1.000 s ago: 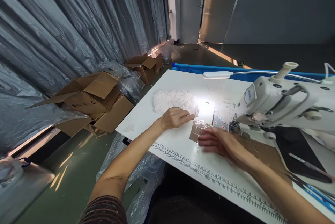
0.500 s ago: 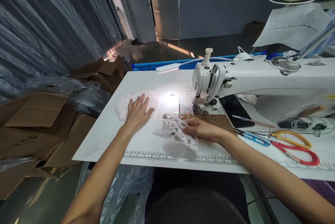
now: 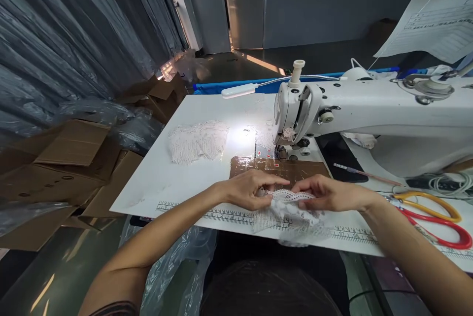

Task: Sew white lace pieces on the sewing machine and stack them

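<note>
A strip of white lace [image 3: 290, 215] hangs between my two hands at the front of the sewing table, its lower edge drooping over the printed ruler. My left hand [image 3: 253, 190] closes on the strip's left end, thumb below and forefinger stretched out above. At the other end, my right hand [image 3: 323, 195] pinches the scalloped upper edge between thumb and fingers. Behind them stands a white sewing machine [image 3: 343, 109], with a bit of lace [image 3: 264, 136] lying left of its needle area. A second lace piece [image 3: 199, 141] lies flat on the left.
Brown tape-covered board [image 3: 281, 170] lies before the needle. Right of it are a black phone-like slab [image 3: 338, 156], a slim pen-like tool [image 3: 364, 174], and yellow-handled [image 3: 430, 202] and red-handled scissors [image 3: 443, 227]. A lamp [image 3: 239, 90] lights the table [image 3: 148, 193]. Cardboard boxes [image 3: 74, 143] stand left.
My left hand has left the flat lace piece and come right to the strip. My right hand has drawn the strip nearer the front edge and rightward; both hands now hold it.
</note>
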`<state>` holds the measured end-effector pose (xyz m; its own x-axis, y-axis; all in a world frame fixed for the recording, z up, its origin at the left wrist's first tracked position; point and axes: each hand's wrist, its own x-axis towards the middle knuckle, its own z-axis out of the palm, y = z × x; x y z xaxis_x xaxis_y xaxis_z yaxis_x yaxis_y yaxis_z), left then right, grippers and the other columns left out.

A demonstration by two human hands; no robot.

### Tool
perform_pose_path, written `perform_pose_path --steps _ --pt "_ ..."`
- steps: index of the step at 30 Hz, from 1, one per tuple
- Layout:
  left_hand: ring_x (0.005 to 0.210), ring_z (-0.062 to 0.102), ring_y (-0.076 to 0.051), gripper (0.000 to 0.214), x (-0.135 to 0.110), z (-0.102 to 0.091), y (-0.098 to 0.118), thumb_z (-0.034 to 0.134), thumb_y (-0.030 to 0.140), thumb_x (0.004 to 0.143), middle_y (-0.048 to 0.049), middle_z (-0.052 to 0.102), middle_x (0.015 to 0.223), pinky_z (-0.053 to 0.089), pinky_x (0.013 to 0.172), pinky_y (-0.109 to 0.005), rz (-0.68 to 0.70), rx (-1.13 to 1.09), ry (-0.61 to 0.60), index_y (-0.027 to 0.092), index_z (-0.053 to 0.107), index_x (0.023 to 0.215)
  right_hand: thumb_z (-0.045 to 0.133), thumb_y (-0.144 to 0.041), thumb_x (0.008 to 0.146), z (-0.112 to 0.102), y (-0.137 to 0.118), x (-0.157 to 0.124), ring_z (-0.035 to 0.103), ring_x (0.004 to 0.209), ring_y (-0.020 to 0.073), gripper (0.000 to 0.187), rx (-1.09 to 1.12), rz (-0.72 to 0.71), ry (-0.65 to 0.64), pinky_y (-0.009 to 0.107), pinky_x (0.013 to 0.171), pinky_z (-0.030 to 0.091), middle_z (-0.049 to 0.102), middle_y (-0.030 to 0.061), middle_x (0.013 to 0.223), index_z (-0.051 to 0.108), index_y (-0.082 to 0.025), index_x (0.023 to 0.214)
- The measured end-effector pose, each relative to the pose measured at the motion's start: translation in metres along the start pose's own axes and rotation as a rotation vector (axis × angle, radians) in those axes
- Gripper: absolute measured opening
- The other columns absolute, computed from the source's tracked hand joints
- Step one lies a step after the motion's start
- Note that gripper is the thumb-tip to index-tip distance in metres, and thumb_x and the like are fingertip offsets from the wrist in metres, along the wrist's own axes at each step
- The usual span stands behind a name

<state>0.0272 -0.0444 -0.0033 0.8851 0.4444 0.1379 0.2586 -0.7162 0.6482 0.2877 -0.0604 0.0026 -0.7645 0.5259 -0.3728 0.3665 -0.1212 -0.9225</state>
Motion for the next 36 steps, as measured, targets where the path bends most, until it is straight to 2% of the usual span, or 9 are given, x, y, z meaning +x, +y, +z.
perform_pose_path --steps 4,7,10,12,16,22,25,31,36 --pt "0.057 0.053 -0.011 0.045 -0.01 -0.019 -0.026 0.05 0.032 0.094 0.0008 0.066 0.074 0.043 0.054 -0.024 -0.122 0.081 0.074 0.021 0.054 0.138 0.069 -0.048 0.082 -0.025 0.004 0.005 0.055 0.068 0.0126 0.041 -0.032 0.069 0.258 0.025 0.058 0.04 0.066 0.0037 0.086 0.069 -0.017 0.109" --pt "0.055 0.055 -0.013 0.045 -0.014 -0.024 -0.048 0.045 0.047 0.1 0.0007 0.063 0.065 0.039 0.051 -0.024 -0.206 0.376 0.214 0.017 0.058 0.132 0.07 -0.049 0.079 -0.036 0.004 0.019 0.053 0.064 0.0142 0.036 -0.28 0.184 0.686 0.026 0.055 0.036 0.063 0.0031 0.074 0.069 -0.017 0.095" --pt "0.062 0.061 -0.017 0.044 -0.013 -0.018 -0.06 0.042 0.049 0.103 -0.0044 0.066 0.073 0.045 0.055 -0.028 -0.186 0.607 0.399 0.014 0.063 0.12 0.069 -0.053 0.079 -0.038 0.005 0.028 0.046 0.055 0.0131 0.034 -0.441 0.241 0.873 0.027 0.051 0.03 0.052 -0.0007 0.059 0.065 -0.019 0.077" --pt "0.075 0.066 -0.019 0.036 -0.011 -0.012 -0.057 0.044 0.041 0.103 -0.01 0.071 0.092 0.051 0.064 -0.033 -0.08 0.651 0.432 0.015 0.064 0.116 0.065 -0.056 0.08 -0.037 0.007 0.027 0.043 0.053 0.0122 0.037 -0.448 0.214 0.868 0.027 0.05 0.028 0.048 -0.002 0.056 0.061 -0.02 0.07" --pt "0.119 0.062 -0.023 0.03 -0.006 -0.004 -0.044 0.054 0.038 0.1 -0.0082 0.064 0.134 0.052 0.096 -0.042 0.155 0.524 0.184 0.022 0.062 0.124 0.066 -0.056 0.079 -0.035 0.011 0.016 0.043 0.054 0.012 0.036 -0.457 0.202 0.766 0.028 0.05 0.027 0.049 -0.0024 0.059 0.058 -0.021 0.072" --pt "0.124 0.061 -0.022 0.032 -0.013 -0.008 -0.047 0.046 0.019 0.098 -0.0069 0.063 0.136 0.046 0.107 -0.047 0.125 0.46 0.121 0.021 0.063 0.124 0.068 -0.046 0.077 -0.026 0.01 0.011 0.037 0.053 0.0108 0.038 -0.517 0.178 0.776 0.029 0.051 0.026 0.043 -0.0045 0.055 0.043 -0.023 0.06" --pt "0.121 0.062 -0.026 0.031 -0.017 -0.007 -0.044 0.051 0.026 0.096 -0.0124 0.064 0.134 0.042 0.109 -0.053 0.147 0.495 0.131 0.015 0.063 0.122 0.067 -0.044 0.078 -0.021 0.012 0.012 0.036 0.052 0.0106 0.031 -0.489 0.172 0.772 0.028 0.05 0.026 0.043 -0.0049 0.055 0.05 -0.022 0.064" --pt "0.117 0.062 -0.032 0.05 -0.013 0.001 -0.03 0.058 0.053 0.094 -0.0178 0.063 0.132 0.046 0.103 -0.057 0.152 0.564 0.156 0.012 0.061 0.123 0.071 -0.045 0.078 -0.017 0.02 0.011 0.049 0.058 0.0133 0.025 -0.226 0.038 0.785 0.027 0.049 0.036 0.059 -0.0004 0.065 0.068 -0.021 0.084" --pt "0.088 0.068 -0.021 0.057 -0.013 -0.006 -0.025 0.033 0.056 0.103 -0.0153 0.069 0.107 0.057 0.071 -0.037 -0.179 0.191 0.402 0.011 0.064 0.117 0.079 -0.047 0.071 0.009 -0.001 0.035 0.046 0.047 0.0102 0.035 0.186 0.053 0.825 0.025 0.04 0.038 0.057 -0.0021 0.061 0.068 -0.02 0.09"
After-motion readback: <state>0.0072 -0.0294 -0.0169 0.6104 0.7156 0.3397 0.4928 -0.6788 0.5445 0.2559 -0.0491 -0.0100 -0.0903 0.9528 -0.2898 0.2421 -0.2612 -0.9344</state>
